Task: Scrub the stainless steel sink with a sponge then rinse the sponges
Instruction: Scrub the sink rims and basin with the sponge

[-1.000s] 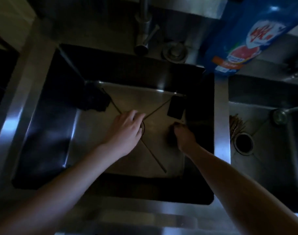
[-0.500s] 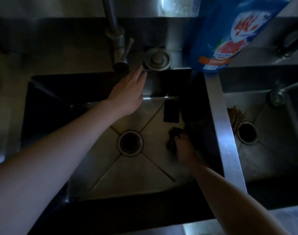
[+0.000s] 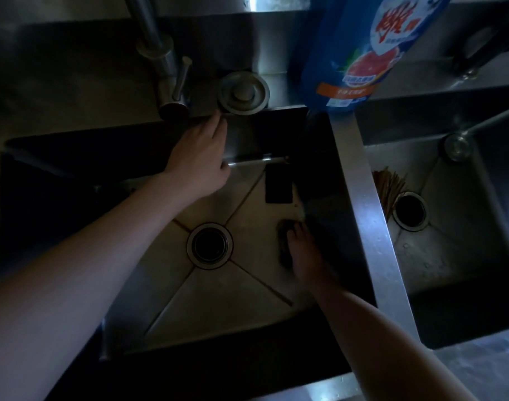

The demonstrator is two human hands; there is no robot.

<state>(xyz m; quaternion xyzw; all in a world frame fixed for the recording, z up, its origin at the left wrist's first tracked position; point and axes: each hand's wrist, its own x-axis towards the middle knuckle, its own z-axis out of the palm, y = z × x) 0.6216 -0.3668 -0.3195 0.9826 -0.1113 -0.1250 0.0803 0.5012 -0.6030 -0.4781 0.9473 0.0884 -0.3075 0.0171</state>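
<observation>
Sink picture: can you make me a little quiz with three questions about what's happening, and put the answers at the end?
1. True or false: the right hand holds a sponge on the floor of the left basin, to the right of its drain.
2. Where is the blue bottle? A) lying in the right basin B) at the back end of the divider C) inside the left basin
3. How many drain holes can you see in all?
Key: 1 true; 2 B; 3 two.
</observation>
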